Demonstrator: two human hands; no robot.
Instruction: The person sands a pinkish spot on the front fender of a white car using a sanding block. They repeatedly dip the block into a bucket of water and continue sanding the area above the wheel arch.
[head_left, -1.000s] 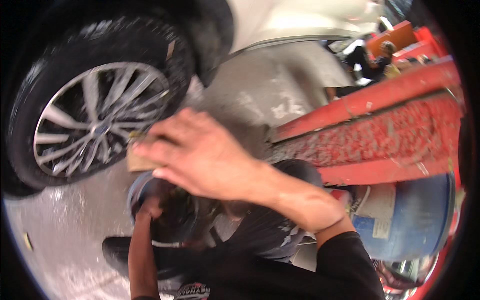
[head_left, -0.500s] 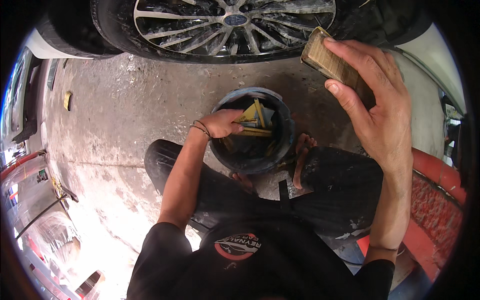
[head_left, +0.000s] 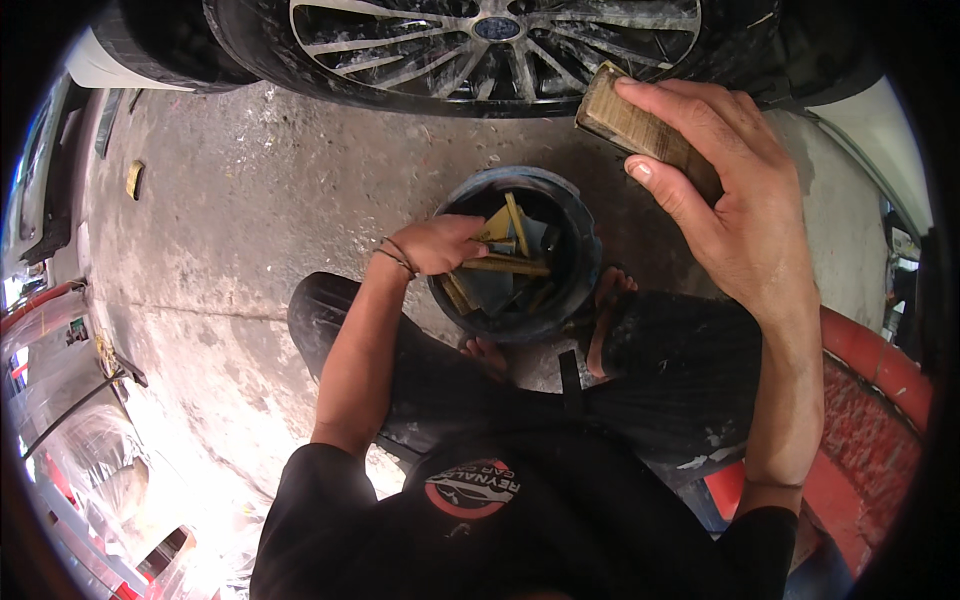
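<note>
My right hand (head_left: 730, 200) grips a worn, wood-coloured rectangular block (head_left: 625, 115) just below the car wheel (head_left: 495, 60), whose silver spokes show pale residue. Between my bent legs sits a dark round bucket (head_left: 575, 280) holding several yellowish sticks (head_left: 515, 220) and flat pieces. My left hand (head_left: 445, 245) reaches over the bucket's left rim, fingers curled down among the pieces; what they grip is hard to make out.
Stained concrete floor (head_left: 200, 240) surrounds me, with a small yellow piece (head_left: 134, 180) at left. A red ribbed structure (head_left: 880, 360) is beside me at right. Plastic-covered items (head_left: 80, 440) line the left edge. My bare feet (head_left: 615, 285) are beside the bucket.
Since a second ago the view has swung from the wheel and red structure down onto the bucket. Over the last half second my right hand shifted slightly left and up with the block.
</note>
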